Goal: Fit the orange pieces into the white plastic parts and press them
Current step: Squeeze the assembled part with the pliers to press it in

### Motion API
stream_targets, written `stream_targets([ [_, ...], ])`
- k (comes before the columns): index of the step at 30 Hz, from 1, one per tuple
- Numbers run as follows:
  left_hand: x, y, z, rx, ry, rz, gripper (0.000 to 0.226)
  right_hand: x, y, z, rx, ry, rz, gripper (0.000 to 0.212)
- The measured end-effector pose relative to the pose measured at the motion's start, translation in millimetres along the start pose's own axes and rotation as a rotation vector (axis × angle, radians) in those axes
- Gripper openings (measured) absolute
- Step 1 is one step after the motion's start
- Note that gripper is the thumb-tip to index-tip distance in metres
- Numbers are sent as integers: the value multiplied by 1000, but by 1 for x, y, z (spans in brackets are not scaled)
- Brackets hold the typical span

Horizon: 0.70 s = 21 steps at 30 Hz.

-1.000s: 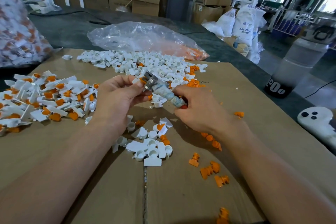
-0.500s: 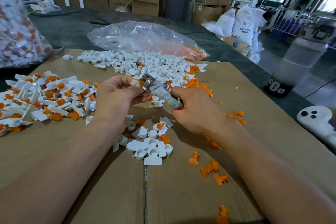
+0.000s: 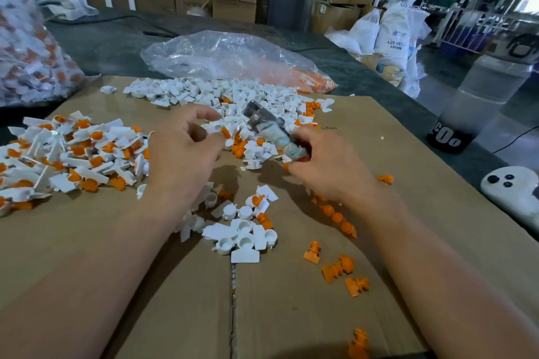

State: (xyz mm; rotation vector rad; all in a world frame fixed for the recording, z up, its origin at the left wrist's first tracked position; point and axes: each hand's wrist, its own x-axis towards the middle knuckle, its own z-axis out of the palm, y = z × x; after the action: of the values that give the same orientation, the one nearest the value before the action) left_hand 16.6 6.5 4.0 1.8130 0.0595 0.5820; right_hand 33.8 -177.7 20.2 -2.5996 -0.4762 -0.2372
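My right hand (image 3: pixel 329 172) grips a small metal press tool with a taped handle (image 3: pixel 274 132), its metal head pointing up and left. My left hand (image 3: pixel 183 151) hovers just left of it, fingers loosely spread and holding nothing. A white part with an orange piece in it (image 3: pixel 217 128) lies right at those fingertips. Loose white parts (image 3: pixel 242 233) sit close in front of me, and a bigger white heap (image 3: pixel 204 93) lies farther back. Loose orange pieces (image 3: pixel 338 268) are scattered at the right. Fitted white-and-orange parts (image 3: pixel 73 154) are piled at the left.
All of this lies on a cardboard sheet (image 3: pixel 291 315). A clear plastic bag holding orange pieces (image 3: pixel 233 58) lies behind the heap, and a full bag of parts (image 3: pixel 26 52) stands far left. A frosted bottle (image 3: pixel 478 102) and a white controller (image 3: pixel 513 192) are at the right.
My left hand let go of the part it held against the tool head and drew away to the left, fingers spreading. The right hand kept the tool and shifted slightly.
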Motion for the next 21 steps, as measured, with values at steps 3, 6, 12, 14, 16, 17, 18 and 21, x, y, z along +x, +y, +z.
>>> stream_targets([
  [3, 5, -4, -6, 277, 65, 82, 19, 4, 9, -3, -19, 41, 70, 30],
  [6, 12, -7, -13, 569, 128, 73, 22, 7, 19, -6, -46, 40, 146, 47],
  [12, 23, -15, -22, 882, 95, -95, 30, 10, 31, -7, -100, 22, 244, 66],
  [14, 24, -17, -23, 900, 65, -110, 33, 11, 33, -7, -117, 3, 265, 70],
  [16, 24, -17, -24, 904, 54, -90, 32, 11, 36, -7, -126, -8, 276, 71],
  [17, 24, -16, -24, 899, 51, -70, 31, 12, 37, -8, -126, -10, 283, 72],
  [18, 23, -16, -23, 885, 46, -48, 29, 12, 38, -8, -124, -13, 291, 72],
  [21, 18, -12, -20, 779, 16, 35, 25, 13, 42, -10, -120, -37, 319, 73],
])
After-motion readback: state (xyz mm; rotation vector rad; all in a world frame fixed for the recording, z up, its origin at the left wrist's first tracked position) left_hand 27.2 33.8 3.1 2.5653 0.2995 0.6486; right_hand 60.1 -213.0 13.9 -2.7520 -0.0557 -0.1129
